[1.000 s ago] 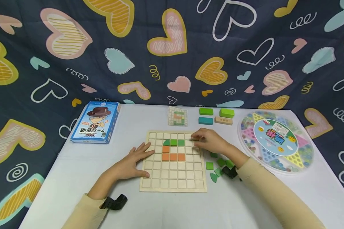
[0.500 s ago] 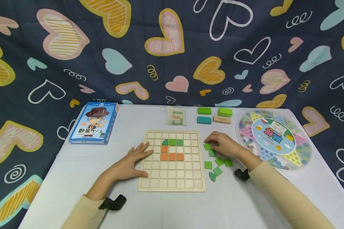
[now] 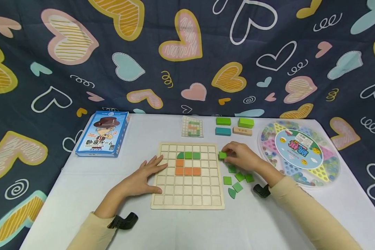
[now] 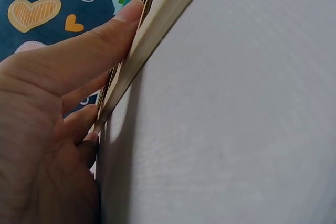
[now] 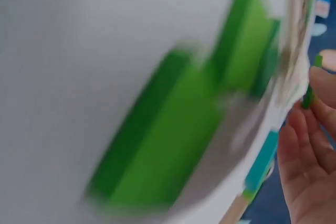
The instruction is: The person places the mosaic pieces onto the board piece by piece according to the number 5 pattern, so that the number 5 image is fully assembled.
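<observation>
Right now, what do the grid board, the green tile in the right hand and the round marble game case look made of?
Grid board: pale unpainted wood by its look, matte, with a raised lattice. Green tile, pinched by the right hand: probably painted wood, flat matte colour, thick square edge. Round marble game case: clear plastic, since the marbles show through its glossy lid.

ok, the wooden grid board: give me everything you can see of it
The board is a pale, square wooden tray with a raised rim and a grid of small square cells, lying flat on the white table. Most cells are bare. Near the top middle sit green tiles, the leftmost a quarter-round, and below them orange tiles forming an L. The left hand rests flat on its left edge, fingers reaching over the rim. The right hand, pinching a green tile, is just off its right edge.
</observation>
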A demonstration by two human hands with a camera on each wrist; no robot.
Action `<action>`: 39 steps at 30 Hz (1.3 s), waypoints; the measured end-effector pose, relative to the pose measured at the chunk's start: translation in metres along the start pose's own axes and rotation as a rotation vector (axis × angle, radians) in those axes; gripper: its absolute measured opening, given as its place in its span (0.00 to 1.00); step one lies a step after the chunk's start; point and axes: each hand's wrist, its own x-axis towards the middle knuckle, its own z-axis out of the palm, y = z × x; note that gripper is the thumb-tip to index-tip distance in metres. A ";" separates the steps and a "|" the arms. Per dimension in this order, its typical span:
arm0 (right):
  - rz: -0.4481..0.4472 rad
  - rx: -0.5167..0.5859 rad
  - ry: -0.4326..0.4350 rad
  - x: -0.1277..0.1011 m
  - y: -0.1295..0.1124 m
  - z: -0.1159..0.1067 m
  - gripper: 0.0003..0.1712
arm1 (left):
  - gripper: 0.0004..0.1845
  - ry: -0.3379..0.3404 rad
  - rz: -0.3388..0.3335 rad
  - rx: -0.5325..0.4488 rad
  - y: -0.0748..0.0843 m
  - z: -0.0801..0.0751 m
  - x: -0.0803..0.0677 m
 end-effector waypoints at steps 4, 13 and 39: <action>-0.044 0.047 0.006 0.012 -0.015 0.007 0.15 | 0.48 0.000 -0.010 0.001 0.000 0.000 -0.001; -0.075 -0.068 -0.069 0.038 -0.033 0.023 0.14 | 0.49 -0.004 -0.002 -0.005 0.001 0.002 0.001; 0.250 0.092 0.114 -0.073 0.040 -0.025 0.21 | 0.49 0.009 -0.004 0.005 -0.001 -0.001 0.000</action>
